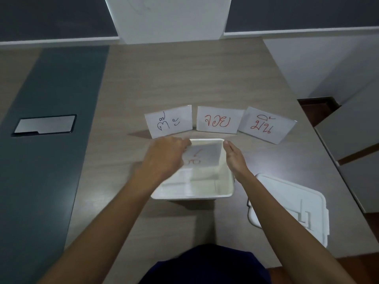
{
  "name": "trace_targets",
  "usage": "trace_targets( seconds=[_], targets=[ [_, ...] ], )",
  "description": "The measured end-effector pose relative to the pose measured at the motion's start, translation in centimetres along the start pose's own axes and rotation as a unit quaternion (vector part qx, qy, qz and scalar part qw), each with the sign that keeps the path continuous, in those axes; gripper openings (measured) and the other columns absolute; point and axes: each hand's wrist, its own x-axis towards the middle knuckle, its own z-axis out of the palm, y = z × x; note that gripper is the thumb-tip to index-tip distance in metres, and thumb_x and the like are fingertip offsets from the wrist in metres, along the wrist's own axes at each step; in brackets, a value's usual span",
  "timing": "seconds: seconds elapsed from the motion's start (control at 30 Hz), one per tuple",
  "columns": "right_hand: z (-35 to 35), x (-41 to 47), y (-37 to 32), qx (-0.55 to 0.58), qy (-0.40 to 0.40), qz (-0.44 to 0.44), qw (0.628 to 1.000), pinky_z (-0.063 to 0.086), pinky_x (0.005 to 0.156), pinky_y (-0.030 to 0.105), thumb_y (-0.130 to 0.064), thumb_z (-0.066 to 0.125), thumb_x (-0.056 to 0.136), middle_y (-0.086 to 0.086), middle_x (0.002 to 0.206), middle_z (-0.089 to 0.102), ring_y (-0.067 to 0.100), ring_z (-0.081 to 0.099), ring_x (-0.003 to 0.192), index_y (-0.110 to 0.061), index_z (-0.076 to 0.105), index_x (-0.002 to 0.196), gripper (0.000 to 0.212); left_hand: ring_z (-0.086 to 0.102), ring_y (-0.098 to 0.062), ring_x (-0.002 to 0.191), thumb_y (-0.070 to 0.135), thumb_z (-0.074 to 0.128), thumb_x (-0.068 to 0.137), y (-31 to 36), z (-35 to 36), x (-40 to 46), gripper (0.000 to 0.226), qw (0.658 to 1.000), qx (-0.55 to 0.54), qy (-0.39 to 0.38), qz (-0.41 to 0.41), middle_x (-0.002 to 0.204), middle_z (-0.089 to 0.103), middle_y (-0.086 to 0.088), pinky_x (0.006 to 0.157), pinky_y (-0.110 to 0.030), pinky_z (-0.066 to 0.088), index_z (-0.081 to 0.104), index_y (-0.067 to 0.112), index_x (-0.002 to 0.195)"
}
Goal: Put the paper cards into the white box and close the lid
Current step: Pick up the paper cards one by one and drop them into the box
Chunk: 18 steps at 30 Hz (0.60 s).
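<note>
An open white box [223, 193] sits on the wooden table in front of me. Inside its far half is a paper card [203, 155] with red writing, slightly blurred. My left hand [166, 156] is over the box's left rim, fingers curled on the card's left edge. My right hand [233, 155] rests flat along the box's right wall, fingers straight, holding nothing. Three more cards lie just beyond the box: a left card [169, 121], a middle card [218, 120] and a right card [266, 127]. The white lid [287, 210] lies on the table to the right.
A dark grey strip with a metal cable hatch [44, 125] runs down the table's left side. The table's right edge slants past the lid, with grey cabinet or chair surfaces [348, 136] beyond. A white column [168, 17] stands at the far end.
</note>
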Motion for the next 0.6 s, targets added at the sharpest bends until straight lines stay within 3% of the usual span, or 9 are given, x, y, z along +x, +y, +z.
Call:
trace_targets(
  seconds=[0.1,0.17,0.23,0.3,0.5,0.6],
  targets=[
    [0.0,0.0,-0.1,-0.002,0.0,0.003,1.0,0.043,0.067,0.022,-0.036,0.035,0.105,0.004,0.107,0.066,0.014,0.059,0.09,-0.018,0.063,0.114,0.035,0.065,-0.032,0.089,0.016,0.052,0.088,1.0,3.1,-1.5,0.029,0.997,0.02,-0.078,0.018,0.098,0.072,-0.007,0.064,-0.033,0.039,0.064,0.028,0.111],
    [0.0,0.1,-0.1,-0.004,0.002,0.003,1.0,0.042,0.067,0.02,-0.035,0.034,0.106,0.004,0.112,0.065,0.013,0.059,0.092,-0.018,0.063,0.117,0.035,0.063,-0.033,0.093,0.031,0.043,0.096,1.1,4.8,-2.5,0.027,0.988,-0.006,-0.156,0.019,0.103,0.071,-0.009,0.071,-0.035,0.044,0.066,0.026,0.111],
    [-0.1,0.1,0.0,-0.008,0.002,0.001,1.0,0.042,0.068,0.019,-0.035,0.033,0.106,0.003,0.111,0.065,0.013,0.058,0.093,-0.019,0.062,0.115,0.034,0.062,-0.03,0.092,0.054,0.03,0.096,1.0,6.0,-3.5,0.051,0.962,-0.081,-0.259,-0.009,0.098,0.071,-0.008,0.08,-0.038,0.049,0.068,0.021,0.1],
    [0.0,0.2,0.1,-0.021,0.001,-0.01,1.0,0.041,0.07,0.018,-0.034,0.033,0.106,0.002,0.109,0.064,0.014,0.057,0.095,-0.02,0.062,0.113,0.033,0.062,-0.025,0.089,0.068,0.02,0.09,0.9,6.8,-4.2,0.069,0.937,-0.154,-0.311,-0.042,0.094,0.071,-0.004,0.086,-0.039,0.05,0.07,0.02,0.095],
    [0.0,0.4,0.5,-0.041,-0.005,-0.027,0.999,0.037,0.082,0.027,-0.034,0.032,0.106,0.001,0.108,0.061,0.015,0.054,0.098,-0.014,0.061,0.118,0.037,0.063,-0.021,0.097,0.072,0.02,0.087,0.1,7.1,-3.1,0.068,0.922,-0.205,-0.325,-0.044,0.104,0.073,0.003,0.092,-0.04,0.048,0.071,0.029,0.101],
    [0.1,0.8,0.5,-0.05,-0.007,-0.033,0.998,0.042,0.074,0.024,-0.035,0.032,0.106,0.004,0.107,0.064,0.016,0.057,0.094,-0.014,0.061,0.114,0.037,0.065,-0.022,0.095,0.065,0.033,0.09,-0.8,6.2,-0.8,0.054,0.953,-0.21,-0.215,-0.037,0.1,0.073,0.003,0.086,-0.038,0.051,0.068,0.024,0.096]
  ],
)
